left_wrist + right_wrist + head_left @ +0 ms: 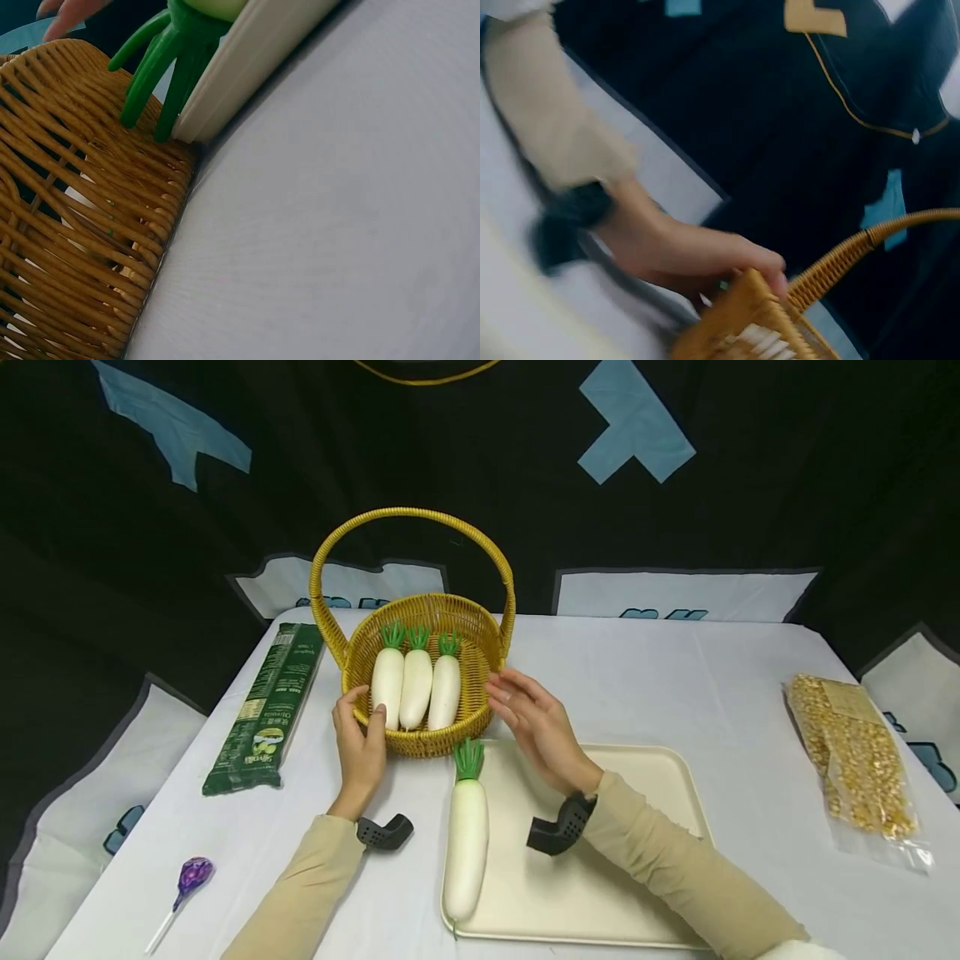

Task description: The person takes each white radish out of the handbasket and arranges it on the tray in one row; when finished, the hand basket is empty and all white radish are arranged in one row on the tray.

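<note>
A yellow wicker basket with a tall hoop handle holds three white radishes, green tops toward the back. My left hand grips its left front rim, thumb inside and fingers outside; the right wrist view shows this left hand on the rim too. At the basket's right side is my right hand, fingers extended, fingertips right by the rim and nothing held. Another, larger white radish lies along the left edge of a cream tray, its green leaves close to the basket wall.
On the left lies a green spaghetti pack, with a purple-wrapped lollipop nearer the front. A clear bag of corn kernels rests at the far right. Black cloth hangs behind the white table.
</note>
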The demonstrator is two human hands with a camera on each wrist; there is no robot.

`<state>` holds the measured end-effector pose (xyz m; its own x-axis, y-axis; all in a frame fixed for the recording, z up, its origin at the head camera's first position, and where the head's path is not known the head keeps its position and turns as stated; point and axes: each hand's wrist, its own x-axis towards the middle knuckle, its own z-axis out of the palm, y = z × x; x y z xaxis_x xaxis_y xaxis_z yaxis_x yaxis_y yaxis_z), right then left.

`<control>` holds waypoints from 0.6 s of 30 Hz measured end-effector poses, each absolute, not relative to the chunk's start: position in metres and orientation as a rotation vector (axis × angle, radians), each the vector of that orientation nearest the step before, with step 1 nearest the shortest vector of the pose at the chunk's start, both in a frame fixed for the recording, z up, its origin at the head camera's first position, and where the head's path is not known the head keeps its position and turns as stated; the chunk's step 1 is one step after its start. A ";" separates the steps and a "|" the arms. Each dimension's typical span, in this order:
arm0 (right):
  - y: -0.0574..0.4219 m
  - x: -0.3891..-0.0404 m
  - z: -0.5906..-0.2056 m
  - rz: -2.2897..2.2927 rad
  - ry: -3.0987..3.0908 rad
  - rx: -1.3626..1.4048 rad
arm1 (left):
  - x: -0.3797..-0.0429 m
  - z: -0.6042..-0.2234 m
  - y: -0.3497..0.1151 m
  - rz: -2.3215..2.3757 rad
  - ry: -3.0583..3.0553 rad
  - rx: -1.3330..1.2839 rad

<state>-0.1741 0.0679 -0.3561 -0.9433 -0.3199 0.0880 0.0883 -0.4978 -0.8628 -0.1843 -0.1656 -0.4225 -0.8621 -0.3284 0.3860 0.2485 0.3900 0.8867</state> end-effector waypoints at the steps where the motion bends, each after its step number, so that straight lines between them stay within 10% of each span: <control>1: 0.064 -0.181 -0.353 -2.528 1.391 -0.336 | -0.184 -0.422 -0.166 -1.493 -2.142 0.069; 18: 0.003 -0.277 -0.350 -2.491 1.608 -0.055 | -0.186 -0.424 -0.167 -1.500 -2.134 0.072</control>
<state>-0.2766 0.0028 -0.3501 -0.9838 -0.1672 -0.0643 0.1274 -0.4012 -0.9071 -0.1864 -0.1668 -0.4243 -0.8603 -0.3338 0.3853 0.2494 0.3836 0.8892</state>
